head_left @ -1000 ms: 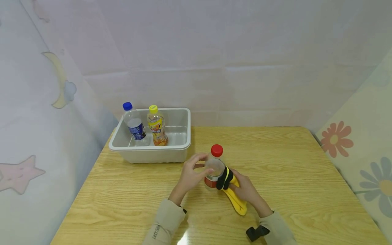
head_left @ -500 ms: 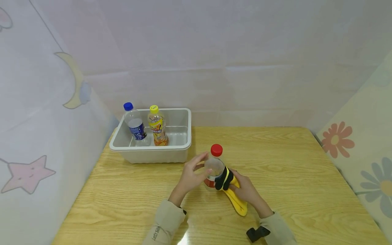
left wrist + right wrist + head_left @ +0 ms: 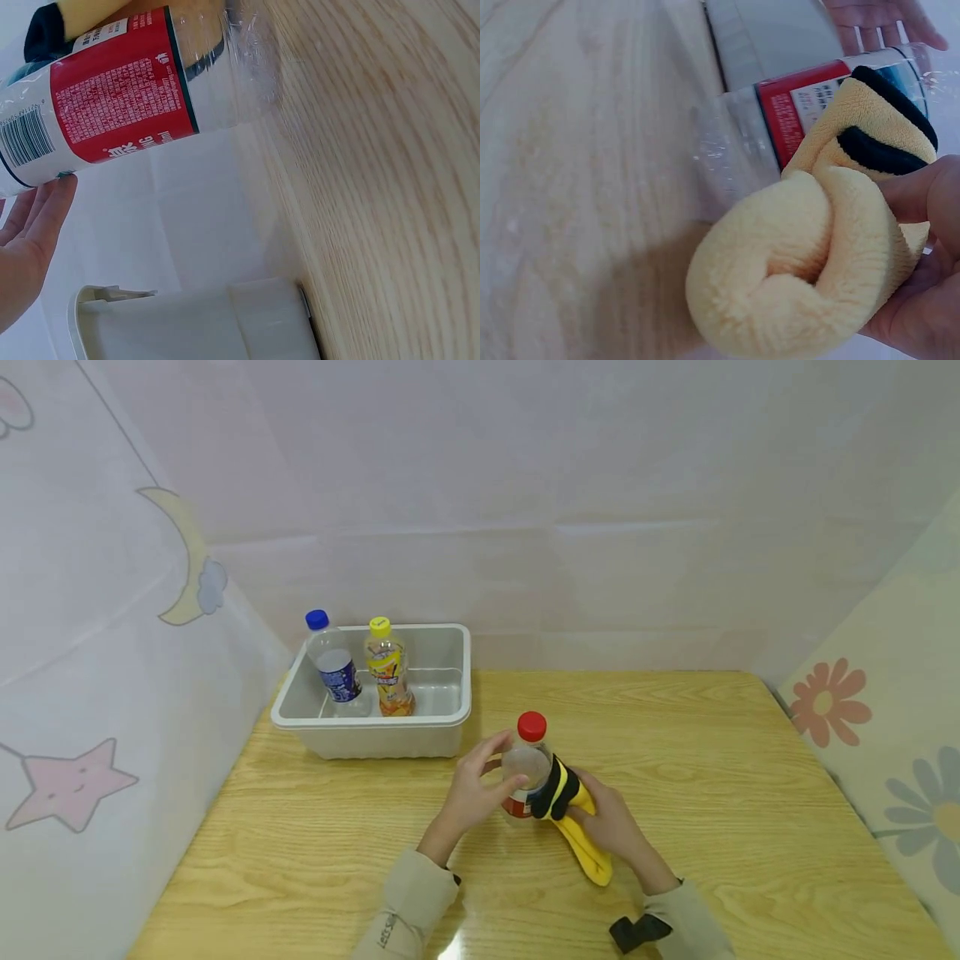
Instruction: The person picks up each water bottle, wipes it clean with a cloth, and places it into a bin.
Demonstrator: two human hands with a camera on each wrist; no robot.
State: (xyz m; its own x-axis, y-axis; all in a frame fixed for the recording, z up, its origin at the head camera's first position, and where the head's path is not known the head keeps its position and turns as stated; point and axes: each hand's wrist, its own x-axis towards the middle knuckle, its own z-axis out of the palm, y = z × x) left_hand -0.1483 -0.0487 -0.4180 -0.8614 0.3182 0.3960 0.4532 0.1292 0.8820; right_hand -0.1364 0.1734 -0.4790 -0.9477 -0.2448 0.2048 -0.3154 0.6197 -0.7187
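A clear plastic bottle (image 3: 527, 766) with a red cap and a red-and-white label is held roughly upright over the table. My left hand (image 3: 477, 785) holds it from the left, thumb in front and fingers behind. In the left wrist view, fingertips touch the bottle's white label (image 3: 71, 142). My right hand (image 3: 611, 821) grips a folded yellow towel (image 3: 583, 843) with black-edged ends, pressing it against the bottle's right side. The right wrist view shows the towel (image 3: 780, 262) rolled thick, covering part of the label. Whether the bottle's base touches the table cannot be told.
A light grey plastic bin (image 3: 375, 739) stands at the back left of the wooden table (image 3: 712, 777). Inside it are a blue-capped bottle (image 3: 339, 677) and a yellow-capped bottle (image 3: 388, 672). Printed cloth sheets (image 3: 637, 568) hang behind and beside the table.
The towel and right hand have shifted slightly to the right against the bottle. Both hands keep their holds, and the bottle has barely moved.
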